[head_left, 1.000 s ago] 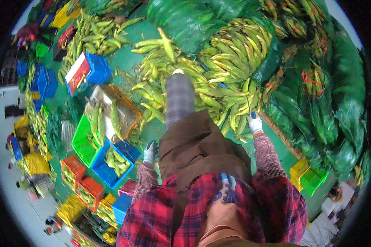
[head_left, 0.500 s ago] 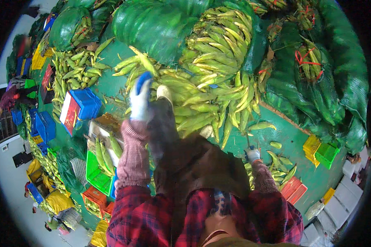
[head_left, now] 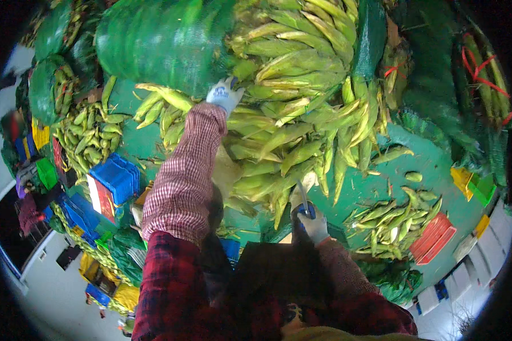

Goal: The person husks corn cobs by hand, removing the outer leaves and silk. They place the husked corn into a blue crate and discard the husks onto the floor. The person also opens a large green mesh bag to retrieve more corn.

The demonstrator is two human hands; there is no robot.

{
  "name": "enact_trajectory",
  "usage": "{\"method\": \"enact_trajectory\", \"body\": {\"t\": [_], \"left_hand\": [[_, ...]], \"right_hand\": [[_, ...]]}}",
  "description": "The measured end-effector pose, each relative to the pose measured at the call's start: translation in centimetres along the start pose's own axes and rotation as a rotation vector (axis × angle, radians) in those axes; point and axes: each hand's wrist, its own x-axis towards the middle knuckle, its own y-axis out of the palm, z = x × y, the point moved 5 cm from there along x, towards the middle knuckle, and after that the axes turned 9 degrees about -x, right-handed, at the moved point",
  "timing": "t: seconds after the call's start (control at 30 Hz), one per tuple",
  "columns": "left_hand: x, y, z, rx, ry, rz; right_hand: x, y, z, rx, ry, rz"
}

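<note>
My left hand (head_left: 224,96), in a white glove with blue on the fingers, reaches to the edge of a green mesh sack (head_left: 159,48). Its fingers are apart, close to the husked-in corn ears (head_left: 296,62) that spill from the sack's mouth; whether they touch one is hard to see. Closer to my body, my right hand (head_left: 315,226), gloved alike, is closed round a knife (head_left: 303,196) with its blade pointing away from me. A heap of green corn ears (head_left: 284,142) lies between the two hands and the sack.
Loose ears (head_left: 389,224) lie at the right beside a red crate (head_left: 432,238). Stacked blue crates (head_left: 116,176) and another corn pile (head_left: 88,133) are at the left. More green sacks (head_left: 438,74) fill the far right. Yellow and green crates (head_left: 472,184) stand right.
My left hand has moved forward and right to the sack's mouth. The right hand with the knife has come inward from the right. My view has shifted closer to the corn heap.
</note>
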Motion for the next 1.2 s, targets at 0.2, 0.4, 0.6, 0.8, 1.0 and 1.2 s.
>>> {"method": "enact_trajectory", "body": {"t": [0.2, 0.4, 0.6, 0.8, 1.0, 1.2], "left_hand": [[8.5, 4.8, -1.9, 0.435, -0.065, -0.018], [9.0, 6.0, -1.5, 0.389, 0.075, -0.087], [-3.2, 11.1, -0.5, -0.236, -0.017, -0.122], [-18.9, 19.9, 6.7, -0.575, -0.367, 0.069], [-19.5, 24.7, 8.9, 0.538, 0.017, 0.982], [2.9, 11.9, -17.0, 0.552, 0.747, -0.282]], "right_hand": [[-0.4, 4.2, -6.9, 0.043, 0.176, -0.054], [1.5, 3.9, -9.9, 0.089, 0.206, -0.131], [2.6, 1.6, -6.9, 0.131, 0.28, -0.09], [2.2, 1.3, -9.8, 0.201, 0.226, -0.159], [1.8, 1.4, -10.6, 0.114, 0.176, -0.177], [0.9, 2.1, -12.7, 0.281, 0.333, -0.234]]}}
